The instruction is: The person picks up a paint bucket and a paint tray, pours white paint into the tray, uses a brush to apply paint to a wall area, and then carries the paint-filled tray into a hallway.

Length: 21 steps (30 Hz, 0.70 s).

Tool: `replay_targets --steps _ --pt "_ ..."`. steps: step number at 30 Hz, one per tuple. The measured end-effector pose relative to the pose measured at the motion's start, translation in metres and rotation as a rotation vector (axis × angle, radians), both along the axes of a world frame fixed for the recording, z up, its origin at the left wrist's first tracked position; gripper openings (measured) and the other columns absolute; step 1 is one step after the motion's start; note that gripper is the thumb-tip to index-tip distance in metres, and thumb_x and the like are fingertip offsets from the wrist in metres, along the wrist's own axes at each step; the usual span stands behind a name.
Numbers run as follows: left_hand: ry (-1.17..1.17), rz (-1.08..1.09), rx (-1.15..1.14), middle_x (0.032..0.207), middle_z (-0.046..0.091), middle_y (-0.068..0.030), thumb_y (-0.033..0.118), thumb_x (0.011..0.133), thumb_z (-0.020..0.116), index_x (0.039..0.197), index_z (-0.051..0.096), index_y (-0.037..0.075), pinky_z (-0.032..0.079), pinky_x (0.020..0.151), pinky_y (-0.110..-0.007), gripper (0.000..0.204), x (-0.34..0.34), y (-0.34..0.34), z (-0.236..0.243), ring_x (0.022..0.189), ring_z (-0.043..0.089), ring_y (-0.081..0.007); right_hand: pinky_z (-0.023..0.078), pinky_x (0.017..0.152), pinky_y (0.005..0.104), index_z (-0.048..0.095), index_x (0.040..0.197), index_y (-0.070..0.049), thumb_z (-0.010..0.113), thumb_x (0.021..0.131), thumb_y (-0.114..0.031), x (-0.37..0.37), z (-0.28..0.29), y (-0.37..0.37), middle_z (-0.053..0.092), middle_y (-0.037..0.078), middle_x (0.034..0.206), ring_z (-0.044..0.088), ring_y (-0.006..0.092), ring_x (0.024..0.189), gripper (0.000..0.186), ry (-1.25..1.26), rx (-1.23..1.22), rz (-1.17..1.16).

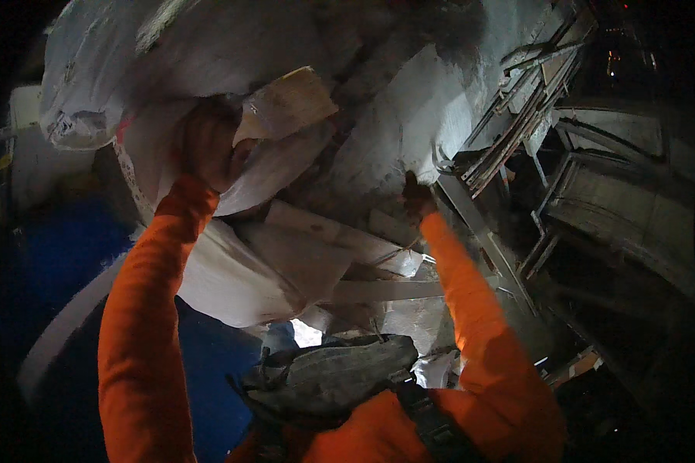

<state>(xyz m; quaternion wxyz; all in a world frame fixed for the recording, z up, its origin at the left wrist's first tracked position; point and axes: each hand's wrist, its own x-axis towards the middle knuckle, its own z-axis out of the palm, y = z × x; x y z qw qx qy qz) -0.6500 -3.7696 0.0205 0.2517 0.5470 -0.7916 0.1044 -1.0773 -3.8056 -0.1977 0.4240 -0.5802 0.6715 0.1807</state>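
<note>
My left hand (208,143) reaches up in an orange sleeve, in front of a large whitish sack (158,65). Its fingers curl at the lower left edge of a pale, rough-edged piece of board (289,104) and appear to grip it. Folds of the sack hang around the wrist. To the right, my right hand (417,199) is at the lower edge of a grey, dusty sheet (394,116). It lies in deep shadow, so its fingers and anything in them cannot be made out.
Thin strips and bars (510,116) are stacked at the upper right, by metal frames (571,185). Several flat pale pieces (324,231) lie between my arms. A blue surface (216,347) is at the lower left; a dark pouch (332,374) is at my waist.
</note>
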Motion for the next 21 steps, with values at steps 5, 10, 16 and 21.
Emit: replay_targets --steps 5,10,16,21 --pt "-0.033 0.040 0.034 0.110 0.051 -0.0202 0.035 0.084 0.057 0.109 0.053 0.000 0.037 0.089 -0.050 0.043 0.017 0.013 -0.006 0.103 0.047 -0.0383 0.047 0.070 0.0491 0.043 0.126 -0.009 0.029 0.094 -0.047 0.016 0.006 -0.079 0.061 0.018 0.082 0.061 0.0329 0.079 0.051 0.021 0.057 0.002" --pt "-0.011 0.011 0.032 0.111 0.051 -0.0216 0.034 0.086 0.054 0.110 0.052 -0.001 0.037 0.090 -0.050 0.042 0.005 -0.002 -0.012 0.103 0.047 -0.0401 0.042 0.045 0.0417 0.054 0.084 -0.008 0.035 0.090 -0.058 -0.021 0.050 -0.148 0.048 0.008 0.058 0.047 0.0250 0.045 0.054 -0.101 -0.063 -0.572" --pt "-0.022 -0.002 0.095 0.113 0.050 -0.0248 0.028 0.087 0.052 0.113 0.048 -0.005 0.035 0.093 -0.050 0.042 0.011 0.002 -0.009 0.104 0.047 -0.0431 0.047 0.047 0.0405 0.053 0.097 -0.003 0.033 0.090 -0.057 -0.063 0.022 -0.030 0.049 0.010 0.059 0.048 0.0278 0.042 0.058 -0.269 -0.141 -0.718" --pt "-0.092 0.037 0.076 0.115 0.048 -0.0264 0.029 0.088 0.051 0.115 0.047 -0.006 0.033 0.095 -0.050 0.045 0.000 0.001 0.001 0.106 0.045 -0.0436 0.042 0.065 0.0371 0.059 0.096 0.001 0.043 0.091 -0.045 -0.029 0.038 0.157 0.056 0.013 0.073 0.050 0.0214 0.067 0.049 -0.359 -0.641 -0.364"
